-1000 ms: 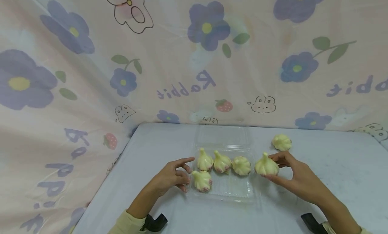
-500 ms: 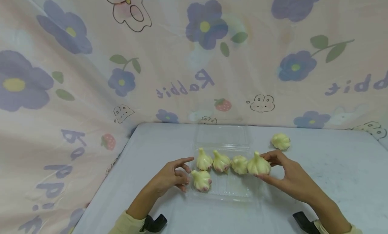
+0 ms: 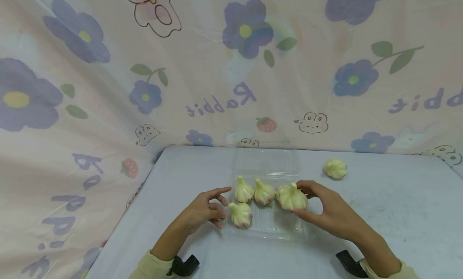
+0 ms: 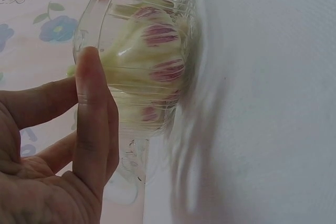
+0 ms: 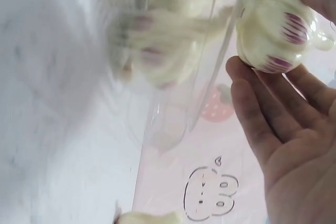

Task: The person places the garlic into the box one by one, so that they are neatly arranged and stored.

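My right hand (image 3: 330, 210) pinches a garlic bulb (image 3: 292, 196) between thumb and fingers, above the right half of a clear plastic clamshell box (image 3: 278, 233). In the right wrist view this held bulb (image 5: 275, 22) shows purple streaks and is higher than the box rim. Several other garlic bulbs (image 3: 240, 215) lie inside the box, in a back row and at the front left. The held bulb mostly hides one of them in the head view. At the box's left wall, my left hand (image 3: 206, 210) has its fingertips right at the rim, the wall passing by finger and thumb (image 4: 90, 108).
One loose garlic bulb (image 3: 335, 168) lies on the white table (image 3: 390, 206) behind the right hand. The box's lid (image 3: 265, 161) is folded back toward the patterned curtain (image 3: 202, 70). Black straps (image 3: 184, 266) sit at both wrists.
My right hand has carried the garlic bulb leftward from beside the box to above its right half. The left hand has stayed at the box's left edge.
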Available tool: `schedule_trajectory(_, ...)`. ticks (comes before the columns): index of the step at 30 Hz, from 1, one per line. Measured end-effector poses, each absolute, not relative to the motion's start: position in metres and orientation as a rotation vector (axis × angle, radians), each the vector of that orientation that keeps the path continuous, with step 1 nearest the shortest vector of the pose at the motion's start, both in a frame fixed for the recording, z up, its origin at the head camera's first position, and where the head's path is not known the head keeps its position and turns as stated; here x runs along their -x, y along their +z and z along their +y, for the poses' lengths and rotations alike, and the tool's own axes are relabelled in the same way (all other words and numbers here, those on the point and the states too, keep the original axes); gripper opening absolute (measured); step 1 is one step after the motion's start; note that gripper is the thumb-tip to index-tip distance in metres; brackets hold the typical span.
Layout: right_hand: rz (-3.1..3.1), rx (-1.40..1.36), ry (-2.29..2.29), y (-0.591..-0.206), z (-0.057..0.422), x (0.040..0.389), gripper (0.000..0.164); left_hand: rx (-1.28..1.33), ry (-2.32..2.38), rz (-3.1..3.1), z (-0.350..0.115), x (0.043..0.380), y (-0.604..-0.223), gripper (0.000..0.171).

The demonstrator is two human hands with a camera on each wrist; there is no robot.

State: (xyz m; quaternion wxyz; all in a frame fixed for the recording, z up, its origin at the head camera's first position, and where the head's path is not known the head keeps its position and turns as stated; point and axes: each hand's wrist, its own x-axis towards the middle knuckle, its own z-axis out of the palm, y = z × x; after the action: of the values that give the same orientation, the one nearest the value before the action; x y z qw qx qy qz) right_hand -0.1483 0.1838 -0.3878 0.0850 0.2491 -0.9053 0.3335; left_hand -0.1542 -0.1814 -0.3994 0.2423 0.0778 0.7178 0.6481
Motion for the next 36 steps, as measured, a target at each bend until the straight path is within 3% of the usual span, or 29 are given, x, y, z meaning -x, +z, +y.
schedule_trajectory(19,-2.798,-0.782,1.121,-0.386,0.137,0.145,0.057,-0.209,1.766,1.967,-0.182,0.155,-0.398,0.073)
schedule_trajectory(36,-2.884,-0.803,1.157,-0.400,0.126,0.145,0.061,-0.216,1.769,1.974,-0.182,0.155,-0.400,0.072)
